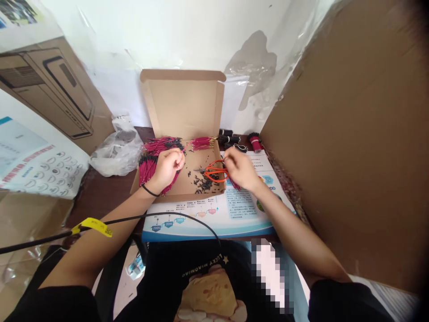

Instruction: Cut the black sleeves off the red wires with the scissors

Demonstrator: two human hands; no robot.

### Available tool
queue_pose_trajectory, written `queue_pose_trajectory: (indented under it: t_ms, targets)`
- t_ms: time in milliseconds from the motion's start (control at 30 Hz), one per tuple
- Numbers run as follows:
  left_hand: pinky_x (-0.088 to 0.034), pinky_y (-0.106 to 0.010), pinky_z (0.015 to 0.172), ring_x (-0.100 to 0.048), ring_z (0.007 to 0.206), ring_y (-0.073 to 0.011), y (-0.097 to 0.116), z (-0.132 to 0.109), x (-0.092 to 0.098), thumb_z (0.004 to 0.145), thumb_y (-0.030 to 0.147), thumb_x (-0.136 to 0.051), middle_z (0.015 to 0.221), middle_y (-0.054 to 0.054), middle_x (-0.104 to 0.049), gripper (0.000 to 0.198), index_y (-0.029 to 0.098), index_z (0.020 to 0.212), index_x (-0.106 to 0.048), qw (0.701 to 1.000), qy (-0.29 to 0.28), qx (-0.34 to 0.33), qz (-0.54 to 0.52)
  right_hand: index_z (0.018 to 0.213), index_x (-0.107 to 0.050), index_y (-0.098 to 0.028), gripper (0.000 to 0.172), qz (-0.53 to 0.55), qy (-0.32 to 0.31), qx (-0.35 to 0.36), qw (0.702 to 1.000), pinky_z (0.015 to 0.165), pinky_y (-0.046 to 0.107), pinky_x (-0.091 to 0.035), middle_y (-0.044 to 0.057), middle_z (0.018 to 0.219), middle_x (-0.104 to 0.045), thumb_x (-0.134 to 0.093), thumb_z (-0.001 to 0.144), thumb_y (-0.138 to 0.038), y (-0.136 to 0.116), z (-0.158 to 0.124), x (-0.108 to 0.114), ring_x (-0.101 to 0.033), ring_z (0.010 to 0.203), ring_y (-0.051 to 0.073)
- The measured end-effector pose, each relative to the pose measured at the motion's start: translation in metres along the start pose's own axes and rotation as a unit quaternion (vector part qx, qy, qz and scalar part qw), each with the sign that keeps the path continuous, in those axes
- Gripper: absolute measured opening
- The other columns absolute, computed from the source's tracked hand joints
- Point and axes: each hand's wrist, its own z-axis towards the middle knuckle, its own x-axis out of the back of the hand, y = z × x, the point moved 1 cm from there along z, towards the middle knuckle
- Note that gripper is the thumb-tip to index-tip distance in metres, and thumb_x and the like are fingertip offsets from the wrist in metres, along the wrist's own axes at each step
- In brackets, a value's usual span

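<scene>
Wire bundles (148, 169), red with black tips, lie just left of the left hand (169, 170), whose fingers (179, 155) curl closed, their hold too small to tell. Black clippings (203, 184) litter the cardboard tray (214, 193) right of those fingers. Orange-handled scissors (214, 172) sit gripped in the closed fingers (227, 155) of the right hand (240, 169).
</scene>
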Motion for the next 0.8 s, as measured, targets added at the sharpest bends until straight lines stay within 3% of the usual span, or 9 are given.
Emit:
queue_pose_trajectory:
  t_ms: [33,67,200,367,600,800]
  targets:
    - [-0.023,-0.023,0.045,-0.035,0.042,-0.0073,0.0,0.002,0.001,0.062,0.014,-0.048,0.042,0.003,-0.038,0.019,0.018,0.045,-0.038,1.0,0.023,0.004,-0.002,0.076,-0.049,-0.022,0.014,-0.054,-0.072,0.051,0.995,0.064,0.03,-0.036,0.0,0.069,-0.054,-0.039,0.082,-0.015,-0.007,-0.004,-0.003,-0.047,0.065,0.015]
    - [-0.023,-0.023,0.045,-0.035,0.042,-0.0071,0.0,0.004,0.001,0.062,0.015,-0.048,0.042,0.004,-0.038,0.019,0.018,0.046,-0.039,0.999,0.038,0.012,0.0,0.076,-0.05,-0.021,0.015,-0.124,-0.103,0.098,0.982,0.067,0.032,-0.035,0.002,0.072,-0.056,-0.039,0.083,-0.014,-0.012,-0.008,-0.006,-0.048,0.069,0.016]
    - [-0.022,-0.023,0.044,-0.036,0.043,-0.0065,-0.001,0.004,-0.001,0.064,0.016,-0.051,0.046,0.003,-0.043,0.017,0.017,0.049,-0.043,0.998,0.029,0.045,0.017,0.085,-0.057,-0.019,0.018,-0.249,-0.131,0.169,0.944,0.074,0.036,-0.034,0.007,0.083,-0.062,-0.039,0.087,-0.016,-0.023,-0.017,-0.013,-0.052,0.084,0.022]
    - [-0.023,-0.022,0.045,-0.039,0.046,-0.0066,-0.005,-0.001,-0.003,0.066,0.018,-0.053,0.049,0.002,-0.048,0.018,0.016,0.049,-0.047,0.996,-0.001,0.076,0.049,0.087,-0.059,-0.02,0.018,-0.259,-0.17,0.2,0.93,0.079,0.037,-0.034,0.006,0.085,-0.063,-0.041,0.088,-0.02,-0.023,-0.018,-0.021,-0.052,0.089,0.023]
    - [-0.026,-0.023,0.045,-0.039,0.045,-0.0074,0.003,-0.005,-0.011,0.066,0.021,-0.052,0.046,0.002,-0.047,0.023,0.017,0.044,-0.046,0.984,-0.065,0.118,0.115,0.085,-0.06,-0.02,0.021,-0.275,-0.176,0.225,0.918,0.083,0.038,-0.034,0.006,0.083,-0.062,-0.04,0.09,-0.021,-0.025,-0.02,-0.027,-0.049,0.09,0.023]
    - [-0.026,-0.024,0.048,-0.038,0.047,-0.0078,0.003,-0.006,-0.012,0.067,0.017,-0.049,0.047,0.002,-0.042,0.024,0.017,0.044,-0.042,0.983,-0.091,0.111,0.111,0.082,-0.064,-0.02,0.024,-0.26,-0.179,0.236,0.919,0.082,0.039,-0.034,0.007,0.081,-0.061,-0.042,0.093,-0.023,-0.026,-0.02,-0.027,-0.048,0.089,0.024]
